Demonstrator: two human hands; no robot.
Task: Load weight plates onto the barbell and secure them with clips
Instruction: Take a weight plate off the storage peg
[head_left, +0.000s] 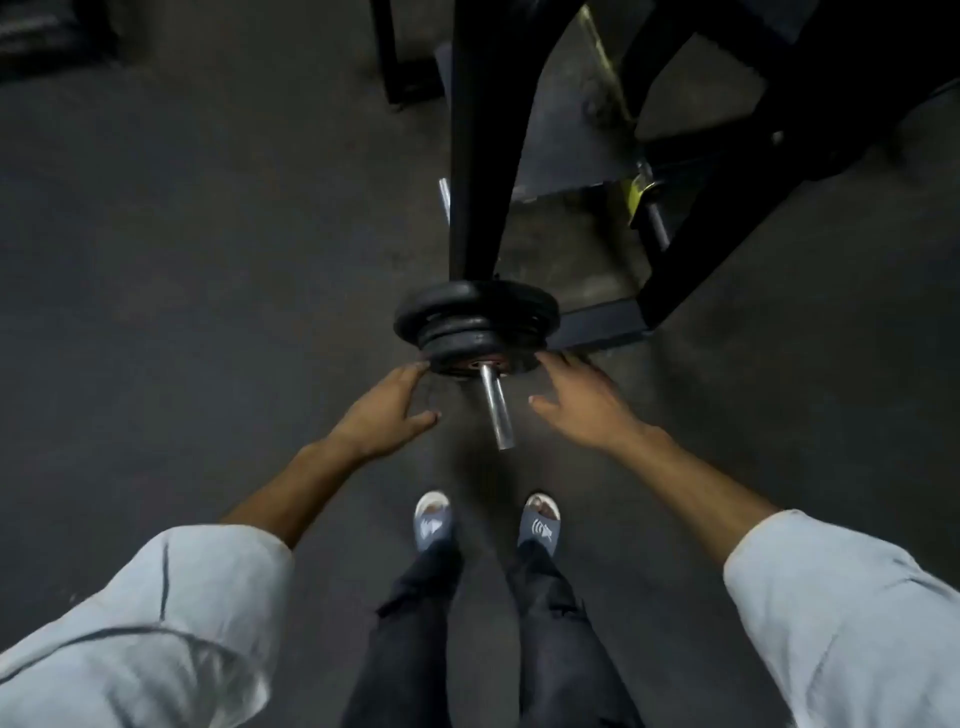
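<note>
Stack of black round iron weight plates (475, 325) seated on bare steel barbell sleeve (494, 408) w/ no clip visible; left hand (387, 408) & right hand (584, 397), both spread open, gripping nothing, fingertips at outermost plate's opposite edges, prob. to press it flush.

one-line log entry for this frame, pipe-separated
stage: plates on sleeve | weight plates stacked on barbell sleeve | left hand open at stack's left edge | right hand open at right edge | clip: none visible

No words or numbers were legible; the sandals (540, 526) bore only a white logo mark.
</note>
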